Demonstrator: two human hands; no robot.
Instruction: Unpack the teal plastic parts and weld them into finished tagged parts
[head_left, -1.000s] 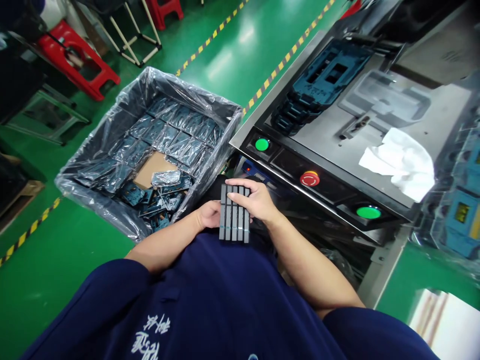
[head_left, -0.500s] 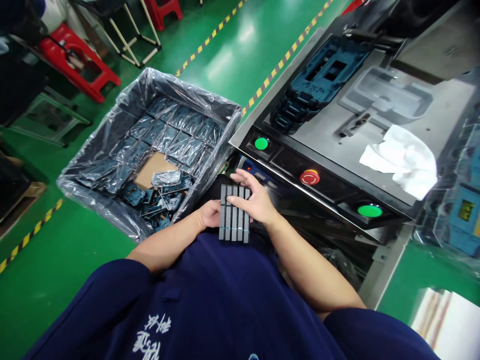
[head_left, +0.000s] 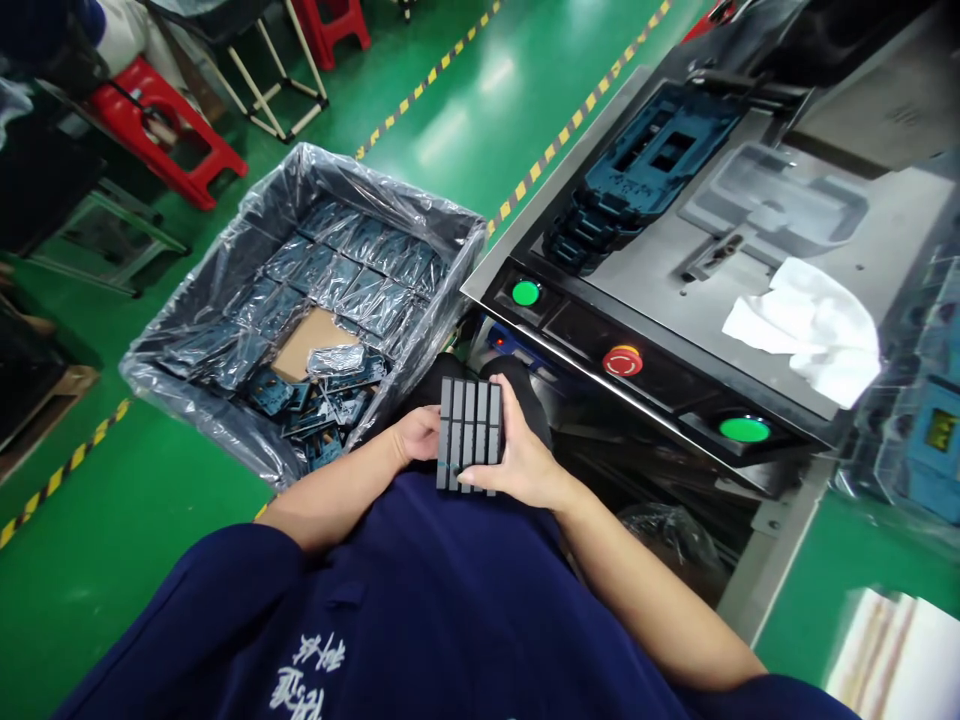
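Both hands hold a block of several dark grey bars (head_left: 469,435) lying side by side, with thin pale lines across them near the lower end. My left hand (head_left: 416,434) supports the block from its left side, with the fingers hidden behind it. My right hand (head_left: 521,455) grips the lower right side, its fingers curled over the edge and its thumb on the top face. The block sits just above my navy shirt (head_left: 420,600). Beside my left hand stands a plastic-lined crate (head_left: 225,400) of dark blue parts in shiny bags.
A steel machine top (head_left: 660,290) on the right carries a blue-black fixture (head_left: 645,170), a white cloth (head_left: 806,330), green buttons (head_left: 525,292) and a red emergency stop (head_left: 622,361). Behind the crate lie green floor, yellow-black tape (head_left: 570,120) and red stools (head_left: 161,135).
My right hand has moved from across the top of the block down to its lower right side and now wraps that edge. The block has turned slightly, and the view has shifted a little.
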